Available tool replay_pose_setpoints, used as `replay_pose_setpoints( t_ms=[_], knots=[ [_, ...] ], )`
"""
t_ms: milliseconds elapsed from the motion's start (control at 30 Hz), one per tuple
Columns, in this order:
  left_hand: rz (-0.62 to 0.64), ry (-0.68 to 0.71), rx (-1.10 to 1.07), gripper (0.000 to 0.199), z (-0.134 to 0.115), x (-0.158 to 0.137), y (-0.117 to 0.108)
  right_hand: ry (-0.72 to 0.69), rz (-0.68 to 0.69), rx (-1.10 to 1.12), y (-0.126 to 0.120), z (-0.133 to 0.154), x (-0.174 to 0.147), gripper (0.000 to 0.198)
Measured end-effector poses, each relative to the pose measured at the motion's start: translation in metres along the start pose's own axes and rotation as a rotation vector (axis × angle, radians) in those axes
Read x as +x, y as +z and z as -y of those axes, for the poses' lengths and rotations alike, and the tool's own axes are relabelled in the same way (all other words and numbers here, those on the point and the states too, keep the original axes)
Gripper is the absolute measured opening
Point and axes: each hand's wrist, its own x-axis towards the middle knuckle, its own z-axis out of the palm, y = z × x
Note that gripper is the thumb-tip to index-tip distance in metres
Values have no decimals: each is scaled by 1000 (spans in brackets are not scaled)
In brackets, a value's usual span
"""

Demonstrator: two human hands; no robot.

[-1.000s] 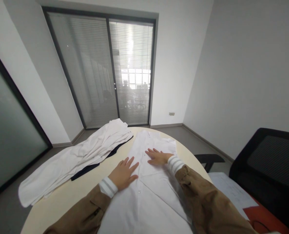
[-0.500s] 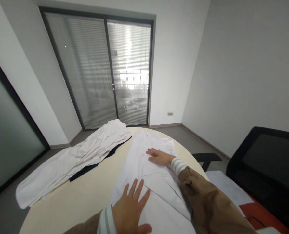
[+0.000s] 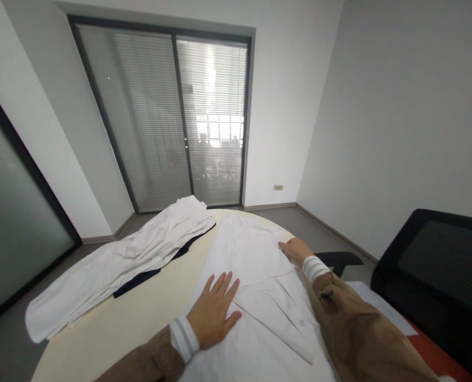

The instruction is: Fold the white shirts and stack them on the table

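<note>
- Left hand (image 3: pixel 215 314): my fingers spread wide, palm down on the white shirt (image 3: pixel 257 252); nothing gripped;
- Right hand (image 3: pixel 298 250): my fingers partly curled at the shirt's edge; I cannot tell whether they pinch cloth;
- Shirt: under and between my fingers, on the table (image 3: pixel 148 310);
- Risk: tugging with my right fingers could skew it; a sliding left palm could crease it.

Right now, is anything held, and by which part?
Left hand lies spread on the white shirt, holding nothing. Right hand has its fingers at the shirt's right edge; can't tell whether they pinch it.
</note>
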Motion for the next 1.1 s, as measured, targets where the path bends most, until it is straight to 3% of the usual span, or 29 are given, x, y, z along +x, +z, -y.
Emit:
replay_pose_setpoints(
  t_ms=[267, 467, 633, 767, 933, 1100],
  knots=[
    [-29, 0, -18, 67, 0, 0, 3, -10, 24, 31, -7, 21, -1, 24],
    [-13, -5, -29, 66, 0, -1, 0, -48, 157, 16, -19, 43, -14, 59],
    [-2, -8, -44, 66, 1, -3, -1, -76, 311, -1, -27, 50, -22, 64],
    [-19, -3, -48, 66, 1, -5, -1, -131, 272, 52, -35, 62, -24, 69],
    [-22, -5, -46, 65, 1, -6, -1, -219, 227, 125, -40, 91, -25, 54],
    [-20, -2, -46, 64, 2, -7, -1, -252, 278, 199, -28, 124, -36, 54]
  ],
)
